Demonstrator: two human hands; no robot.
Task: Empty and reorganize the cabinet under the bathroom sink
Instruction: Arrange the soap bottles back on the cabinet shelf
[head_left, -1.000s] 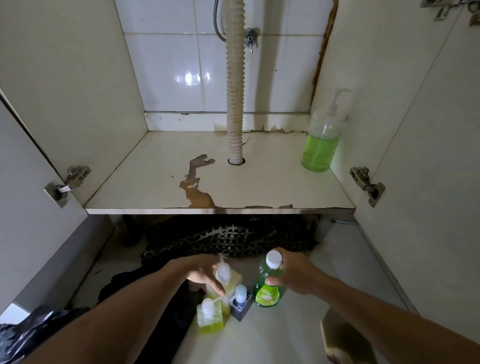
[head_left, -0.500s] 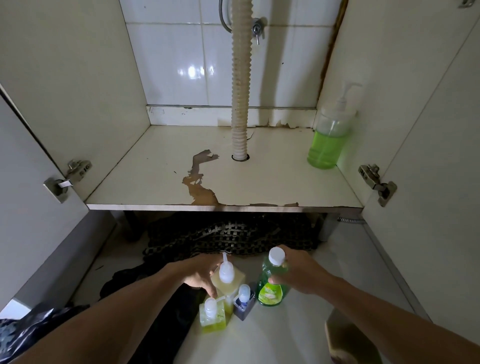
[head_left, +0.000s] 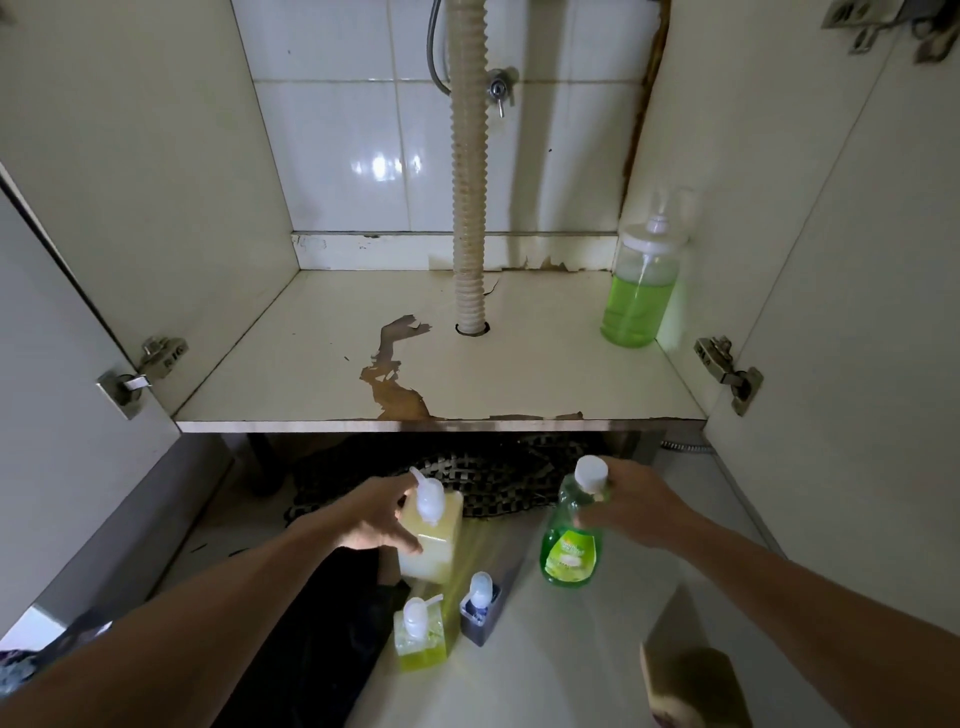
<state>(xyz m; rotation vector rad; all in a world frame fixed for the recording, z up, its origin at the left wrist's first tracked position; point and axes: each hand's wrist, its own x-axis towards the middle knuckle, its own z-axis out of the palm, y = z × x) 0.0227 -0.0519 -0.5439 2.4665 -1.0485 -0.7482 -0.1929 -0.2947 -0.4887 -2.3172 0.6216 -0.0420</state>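
Note:
The open cabinet's worn shelf holds one clear pump bottle of green liquid at its back right corner. Below it, over the floor, my left hand grips a pale yellow square pump bottle by its left side. My right hand holds a green dish-soap bottle with a white cap by its neck, raised off the floor. On the floor in front stand a small yellow-green pump bottle and a small dark blue pump bottle.
A ribbed drain hose runs down through a hole in the shelf's middle. Both doors stand open, with hinges at left and right. A dark woven mat lies under the cabinet. A brown sponge-like block sits at lower right.
Both hands have risen toward the cabinet with their bottles. The yellow bottle and the green dish-soap bottle now sit higher than the two small bottles left on the floor.

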